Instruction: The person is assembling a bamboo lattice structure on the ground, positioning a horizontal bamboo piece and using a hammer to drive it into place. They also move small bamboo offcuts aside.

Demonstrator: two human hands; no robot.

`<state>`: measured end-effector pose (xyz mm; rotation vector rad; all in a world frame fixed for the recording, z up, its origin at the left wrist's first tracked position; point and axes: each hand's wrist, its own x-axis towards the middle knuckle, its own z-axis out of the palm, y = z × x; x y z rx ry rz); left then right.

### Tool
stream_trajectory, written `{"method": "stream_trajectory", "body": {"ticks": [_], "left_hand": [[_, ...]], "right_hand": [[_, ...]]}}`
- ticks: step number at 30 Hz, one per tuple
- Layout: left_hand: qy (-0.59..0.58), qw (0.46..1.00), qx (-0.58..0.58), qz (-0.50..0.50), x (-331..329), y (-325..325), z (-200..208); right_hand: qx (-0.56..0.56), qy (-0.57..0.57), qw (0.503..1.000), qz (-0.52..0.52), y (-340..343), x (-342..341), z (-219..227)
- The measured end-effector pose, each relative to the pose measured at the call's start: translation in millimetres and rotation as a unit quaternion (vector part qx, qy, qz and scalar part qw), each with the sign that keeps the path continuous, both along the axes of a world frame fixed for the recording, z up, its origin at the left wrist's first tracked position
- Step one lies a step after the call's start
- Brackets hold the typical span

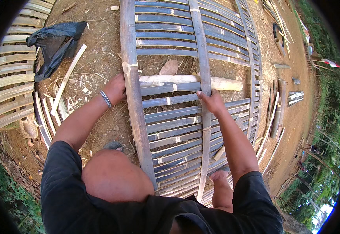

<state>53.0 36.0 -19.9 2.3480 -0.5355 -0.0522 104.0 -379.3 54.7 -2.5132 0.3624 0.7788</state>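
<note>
A large bamboo slatted panel (178, 119) lies before me, its dark slats running crosswise through long rails. At its left outer rail (133, 89), my left hand (117, 89) is closed against the outer side. The rail hides most of those fingertips. My right hand (213, 102) grips the middle rail (205, 66), its thumb reaching left onto a dark slat (172, 101). Just beyond that slat lies another slat (170, 89), near a wide gap. A pale bamboo pole (226, 84) passes crosswise beneath the panel, and a dry brown leaf (169, 67) shows through the gap.
Another slatted bamboo panel (12, 74) stands at the far left, with a black plastic sheet (56, 45) by it. A loose pale strip (69, 78) lies on the dirt ground. To the right are bamboo poles (277, 111) and long strips. My feet are beside and under the panel.
</note>
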Motion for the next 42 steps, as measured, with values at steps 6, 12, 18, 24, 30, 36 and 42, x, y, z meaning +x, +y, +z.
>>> {"method": "stream_trajectory", "body": {"ticks": [6,12,18,24,30,36,42], "left_hand": [[-0.001,0.998,-0.045,0.040,-6,-1,-1],[-0.037,0.999,-0.028,0.029,-2,-6,6],[-0.048,0.997,-0.042,0.044,-4,-6,-13],[-0.085,0.995,-0.033,0.029,-7,0,-25],[-0.109,0.993,-0.027,0.035,-10,0,-28],[-0.092,0.994,-0.024,0.052,-16,-4,-17],[-0.109,0.993,-0.005,0.036,-9,-3,-18]], "right_hand": [[0.041,-0.006,0.999,-0.008,-1,0,-2],[0.031,-0.004,1.000,0.001,-10,0,-19],[0.044,-0.014,0.999,0.004,-14,1,-20],[0.052,-0.006,0.999,-0.002,3,0,6],[0.033,0.006,0.999,0.000,0,0,0],[0.017,-0.008,1.000,0.011,-6,-1,-10],[-0.001,0.005,1.000,0.011,-3,1,-9]]}}
